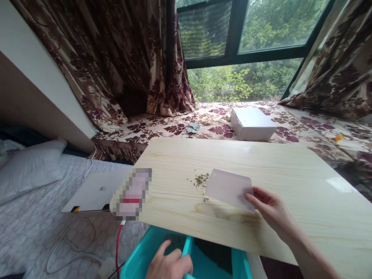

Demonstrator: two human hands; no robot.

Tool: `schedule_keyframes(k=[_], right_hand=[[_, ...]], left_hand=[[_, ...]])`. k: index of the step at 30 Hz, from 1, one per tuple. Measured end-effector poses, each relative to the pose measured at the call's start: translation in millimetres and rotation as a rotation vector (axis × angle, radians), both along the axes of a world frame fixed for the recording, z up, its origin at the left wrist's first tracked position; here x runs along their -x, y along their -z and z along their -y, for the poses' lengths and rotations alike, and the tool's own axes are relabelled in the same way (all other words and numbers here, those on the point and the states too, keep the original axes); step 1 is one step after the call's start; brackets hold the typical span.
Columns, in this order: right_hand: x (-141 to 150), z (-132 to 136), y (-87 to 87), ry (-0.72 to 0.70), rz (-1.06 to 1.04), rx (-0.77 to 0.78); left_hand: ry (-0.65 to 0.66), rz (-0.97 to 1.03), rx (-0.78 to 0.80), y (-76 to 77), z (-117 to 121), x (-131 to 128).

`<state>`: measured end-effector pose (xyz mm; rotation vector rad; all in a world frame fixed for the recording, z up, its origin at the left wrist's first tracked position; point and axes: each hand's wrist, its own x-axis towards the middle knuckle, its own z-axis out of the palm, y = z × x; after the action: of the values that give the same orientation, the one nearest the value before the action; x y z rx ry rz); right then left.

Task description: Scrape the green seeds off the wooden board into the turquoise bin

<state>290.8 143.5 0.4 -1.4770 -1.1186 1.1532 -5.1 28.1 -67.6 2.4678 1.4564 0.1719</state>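
Pinching the right-hand edge of a pale, see-through sheet (228, 187), we have the thumb of our right hand (271, 207) on its upper face and the grip closed on it. The sheet is tilted over the surface (174, 157), its left edge just beside a small scatter of greenish-brown bits (201, 179). Most of the bits lie in one loose cluster, with a few strays around it.

We have our left hand (171, 264) low at the near side, over the turquoise bin (138, 252) and against its divider (187, 247). The index finger reaches out and the others are bent; we cannot tell whether that grip holds the divider or only touches it. Dark stuff (213, 254) lies in the compartment right of the divider.

At the left end of the surface we see a blurred-out, phone-like thing (135, 193), with a red cable (117, 244) running down from it. Beyond the far edge, a white box (254, 126) and a crumpled grey-green piece (193, 128) lie on the flowered cloth (216, 131) beneath the window (232, 50). To the left, a pillow (37, 161) lies on the bed (17, 221).
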Motion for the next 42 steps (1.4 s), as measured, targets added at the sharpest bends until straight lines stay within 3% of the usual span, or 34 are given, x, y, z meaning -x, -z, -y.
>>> schedule_keyframes(k=[8, 12, 29, 42], right_hand=[[3, 2, -8.2, -0.078, 0.003, 0.043], [-3, 7, -11.9, -0.042, 0.03, 0.039], [2, 10, -13.4, -0.032, 0.004, 0.062], [4, 15, -13.3, -0.069, 0.101, 0.051]], left_hand=[[-0.01, 0.051, 0.045, -14.1, -1, 2], [-0.014, 0.067, 0.054, -18.9, -1, 1], [-0.066, 0.105, 0.083, -24.1, -1, -1], [-0.114, 0.106, 0.086, -21.4, 1, -5]])
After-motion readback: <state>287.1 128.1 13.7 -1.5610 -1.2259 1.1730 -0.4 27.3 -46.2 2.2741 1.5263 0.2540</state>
